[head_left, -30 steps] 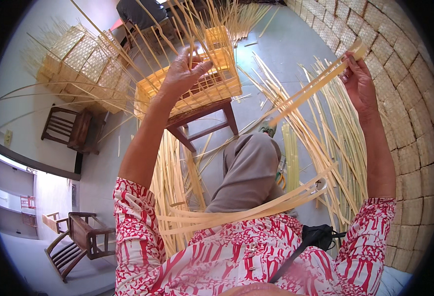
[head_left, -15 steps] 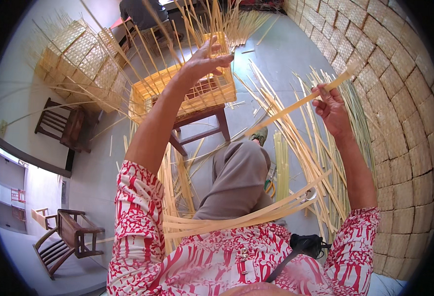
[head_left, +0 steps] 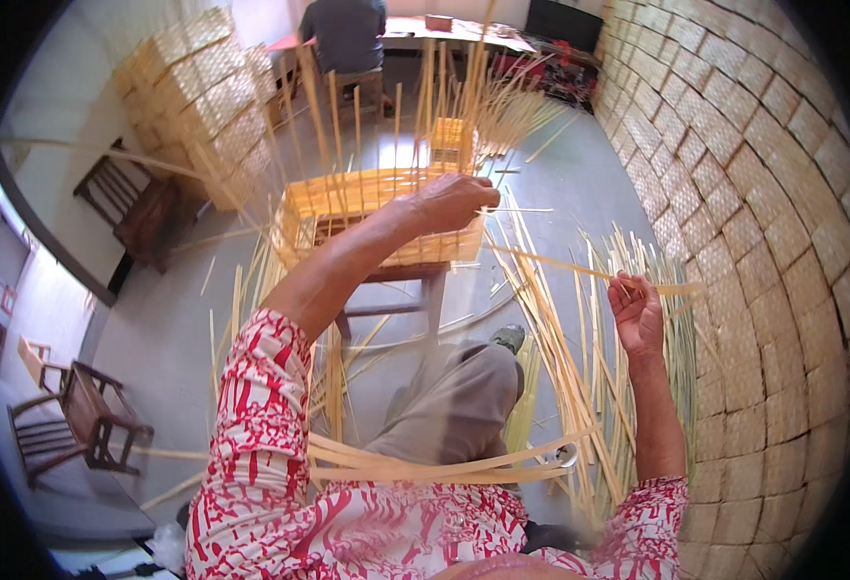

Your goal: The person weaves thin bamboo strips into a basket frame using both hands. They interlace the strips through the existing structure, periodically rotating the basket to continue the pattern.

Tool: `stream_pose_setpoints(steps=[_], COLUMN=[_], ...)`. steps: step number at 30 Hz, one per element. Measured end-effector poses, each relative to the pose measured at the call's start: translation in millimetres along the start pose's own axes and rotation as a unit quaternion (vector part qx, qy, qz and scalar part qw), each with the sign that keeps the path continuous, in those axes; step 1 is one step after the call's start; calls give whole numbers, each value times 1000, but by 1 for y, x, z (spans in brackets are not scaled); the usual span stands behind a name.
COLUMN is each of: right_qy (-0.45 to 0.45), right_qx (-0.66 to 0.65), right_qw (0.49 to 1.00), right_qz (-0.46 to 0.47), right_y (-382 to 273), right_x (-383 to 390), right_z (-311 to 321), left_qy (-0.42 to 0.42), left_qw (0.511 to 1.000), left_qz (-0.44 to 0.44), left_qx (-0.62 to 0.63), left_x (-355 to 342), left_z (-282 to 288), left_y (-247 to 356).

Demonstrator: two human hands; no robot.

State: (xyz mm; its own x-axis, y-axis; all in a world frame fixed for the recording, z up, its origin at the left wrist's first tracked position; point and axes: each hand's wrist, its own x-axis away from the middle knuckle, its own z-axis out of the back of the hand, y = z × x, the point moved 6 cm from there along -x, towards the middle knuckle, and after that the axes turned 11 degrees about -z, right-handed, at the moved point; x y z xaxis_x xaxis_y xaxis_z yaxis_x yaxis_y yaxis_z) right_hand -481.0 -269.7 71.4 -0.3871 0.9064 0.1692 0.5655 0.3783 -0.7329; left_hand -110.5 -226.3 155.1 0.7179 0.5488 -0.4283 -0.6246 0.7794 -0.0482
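Observation:
A half-woven bamboo basket [head_left: 299, 217] with tall upright strips rests on a dark wooden stool [head_left: 410, 274] ahead of me. At the basket's right end is my left hand [head_left: 454, 203], its fingers curled together. Whatever they pinch is hidden by the hand. Out to the right, my right hand [head_left: 638, 314] pinches a flat pale bamboo strip [head_left: 560, 263] between thumb and fingers. This strip slants from near the basket's right corner to beyond my right hand. More bamboo strips [head_left: 444, 472] lie across my lap.
Long loose strips [head_left: 551, 338] cover the floor to the right, beside a wall of stacked woven pieces [head_left: 744, 213]. Wooden chairs [head_left: 87, 416] stand at left. A small yellow basket [head_left: 452, 143] is behind mine. Farther back, a person [head_left: 345, 39] sits at a table.
My left hand has gone from spread above the basket to curled at its right end. My right hand has lowered with the strip, now tilted the other way. The view has shifted, showing more background.

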Motion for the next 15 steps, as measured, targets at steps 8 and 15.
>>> stream_pose_setpoints(steps=[8,15], right_qy=[-49,-187], right_qx=[-114,-69], right_qw=[992,975], right_qz=[-9,-98], right_y=[-18,75], right_x=[-33,-32], right_z=[-45,-185], left_qy=[13,55], left_qw=[993,994], left_qz=[6,51], left_qx=[-120,-74], left_x=[63,125], left_z=[8,20], left_y=[9,39])
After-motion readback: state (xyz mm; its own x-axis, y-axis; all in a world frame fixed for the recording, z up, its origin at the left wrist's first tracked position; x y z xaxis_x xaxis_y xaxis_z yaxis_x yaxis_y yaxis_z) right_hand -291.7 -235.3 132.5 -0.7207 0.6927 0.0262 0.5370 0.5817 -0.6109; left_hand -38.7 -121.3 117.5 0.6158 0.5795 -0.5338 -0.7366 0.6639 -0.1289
